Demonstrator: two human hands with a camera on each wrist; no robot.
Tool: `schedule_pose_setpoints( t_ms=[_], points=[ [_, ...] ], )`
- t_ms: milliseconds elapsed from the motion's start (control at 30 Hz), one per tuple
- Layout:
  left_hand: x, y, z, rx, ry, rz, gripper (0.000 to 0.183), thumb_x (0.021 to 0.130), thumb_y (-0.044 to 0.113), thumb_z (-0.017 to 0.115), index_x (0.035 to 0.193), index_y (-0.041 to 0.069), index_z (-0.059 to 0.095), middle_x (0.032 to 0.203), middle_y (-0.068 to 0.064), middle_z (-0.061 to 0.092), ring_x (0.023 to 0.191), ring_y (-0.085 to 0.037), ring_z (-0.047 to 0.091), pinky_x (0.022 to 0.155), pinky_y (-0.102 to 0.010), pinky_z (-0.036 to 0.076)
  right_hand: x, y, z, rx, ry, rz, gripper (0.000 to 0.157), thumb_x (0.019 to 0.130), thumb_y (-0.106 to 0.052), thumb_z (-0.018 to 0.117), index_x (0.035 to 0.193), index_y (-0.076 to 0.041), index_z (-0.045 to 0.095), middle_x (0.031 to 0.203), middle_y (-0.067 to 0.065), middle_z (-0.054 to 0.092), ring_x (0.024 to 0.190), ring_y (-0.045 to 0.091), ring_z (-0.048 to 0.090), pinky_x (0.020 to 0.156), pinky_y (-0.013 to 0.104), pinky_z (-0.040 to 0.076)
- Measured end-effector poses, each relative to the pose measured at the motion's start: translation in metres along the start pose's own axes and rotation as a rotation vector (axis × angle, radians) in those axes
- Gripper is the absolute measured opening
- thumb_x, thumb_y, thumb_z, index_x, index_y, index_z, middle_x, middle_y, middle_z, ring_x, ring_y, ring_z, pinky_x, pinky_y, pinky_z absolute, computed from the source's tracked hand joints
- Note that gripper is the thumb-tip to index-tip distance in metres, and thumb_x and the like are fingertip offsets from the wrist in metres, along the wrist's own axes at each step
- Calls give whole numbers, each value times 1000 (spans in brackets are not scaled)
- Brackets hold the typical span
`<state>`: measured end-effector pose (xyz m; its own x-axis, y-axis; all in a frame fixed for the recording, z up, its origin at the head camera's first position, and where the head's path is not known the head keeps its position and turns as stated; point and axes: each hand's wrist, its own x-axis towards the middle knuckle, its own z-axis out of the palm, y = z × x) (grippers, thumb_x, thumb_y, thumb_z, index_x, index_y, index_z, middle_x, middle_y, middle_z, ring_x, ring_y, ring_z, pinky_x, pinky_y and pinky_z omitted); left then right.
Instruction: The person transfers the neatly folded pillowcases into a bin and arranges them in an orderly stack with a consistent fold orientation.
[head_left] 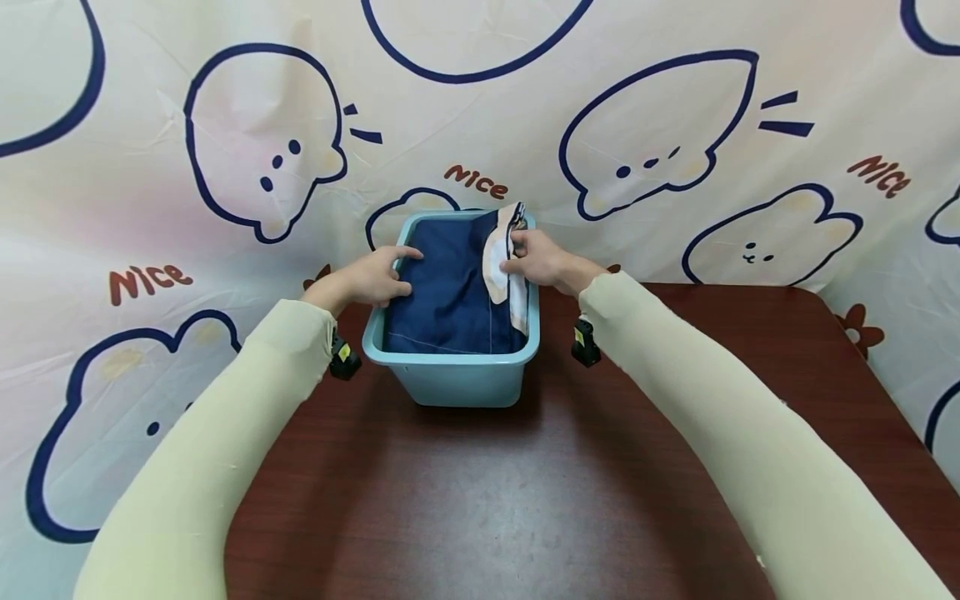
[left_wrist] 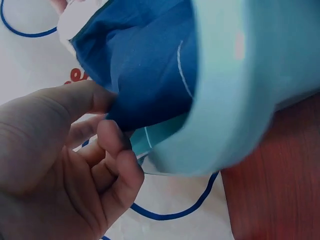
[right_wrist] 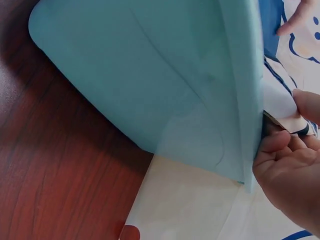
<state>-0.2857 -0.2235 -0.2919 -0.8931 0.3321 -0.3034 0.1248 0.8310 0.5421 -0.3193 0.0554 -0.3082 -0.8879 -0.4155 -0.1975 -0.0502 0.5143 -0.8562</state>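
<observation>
Two hands at the bin (head_left: 450,375), which sits on the worktop (head_left: 525,500) w/ navy cloth (head_left: 450,292) folded inside. Cloth looks soft, light, floppy; I'd judge edges and folds the best grip pts. My left hand (head_left: 371,279) pinches the cloth's left edge, thumb and fingers (left_wrist: 112,142) curled. My right hand (head_left: 543,258) nips the pale patterned fabric (head_left: 498,267) at the right rim. Both forearms reach fwd, wrists low.
</observation>
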Motion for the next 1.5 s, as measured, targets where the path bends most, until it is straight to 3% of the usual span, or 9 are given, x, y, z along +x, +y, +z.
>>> schedule_pose_setpoints(
  t_ms=[200, 300, 533, 600, 633, 767, 1300, 1400, 1500],
  points=[
    [1, -1, 5, 23, 8, -19, 58, 100, 5, 51, 155, 6, 35, 50, 4, 37, 43, -12, 40, 51, -26, 41, 2, 6, 2, -1, 3, 1, 66, 103, -7, 56, 160, -4, 24, 155, 20, 46, 140, 27, 50, 114, 39, 43],
    [4, -1, 7, 61, 24, -13, 57, 99, 5, 52, 154, 4, 38, 56, 3, 39, 45, -12, 41, 54, -26, 42, 2, 6, 3, 2, 1, -3, 67, 103, -6, 55, 160, -3, 22, 157, 22, 43, 143, 30, 47, 117, 42, 40],
    [6, -2, 10, 178, 40, -20, 54, 98, 8, 55, 150, 5, 45, 61, 0, 40, 53, -14, 41, 63, -29, 43, 1, 5, 4, -50, 17, -49, 47, 102, -5, 56, 148, -1, 45, 131, 19, 66, 108, 22, 63, 95, 33, 52],
    [5, -1, 10, 203, 48, -23, 53, 98, 9, 55, 150, 5, 46, 78, -9, 60, 65, -19, 52, 74, -34, 51, 1, 5, 5, -60, 16, -51, 47, 102, -5, 56, 148, -1, 45, 132, 19, 66, 109, 24, 63, 97, 35, 52],
    [4, 0, 11, 219, 51, -27, 53, 98, 10, 56, 150, 6, 46, 94, -15, 66, 74, -22, 57, 82, -39, 54, 1, 4, 5, -60, 11, -43, 53, 102, -5, 56, 152, -2, 39, 144, 21, 58, 120, 26, 61, 104, 38, 50],
    [3, 3, 12, 281, 51, -49, 52, 98, 14, 56, 150, 9, 48, 153, -27, 45, 110, -37, 56, 104, -57, 48, 2, 2, 6, -100, 13, -14, 61, 102, -7, 57, 157, -2, 31, 153, 21, 48, 135, 31, 53, 113, 43, 45],
    [-1, 5, 16, 340, 65, -90, 50, 99, 17, 57, 149, 13, 49, 152, -26, 47, 114, -40, 55, 102, -60, 47, 1, 1, 7, -192, 34, -7, 65, 99, -5, 58, 157, 1, 29, 151, 24, 46, 135, 32, 52, 112, 44, 45],
    [-2, 8, 17, 353, 70, -93, 48, 99, 17, 57, 147, 13, 51, 148, -26, 51, 108, -37, 55, 91, -51, 50, 0, -1, 9, -224, 62, -11, 60, 99, -5, 58, 154, 1, 37, 135, 19, 57, 117, 27, 58, 102, 38, 51],
    [-3, 9, 17, 382, 60, -89, 44, 100, 19, 58, 143, 12, 57, 128, -22, 66, 96, -33, 58, 76, -41, 48, -1, -4, 13, -248, 87, -17, 52, 98, -4, 56, 149, 0, 44, 100, 8, 58, 86, 20, 55, 80, 31, 49]
  ],
)
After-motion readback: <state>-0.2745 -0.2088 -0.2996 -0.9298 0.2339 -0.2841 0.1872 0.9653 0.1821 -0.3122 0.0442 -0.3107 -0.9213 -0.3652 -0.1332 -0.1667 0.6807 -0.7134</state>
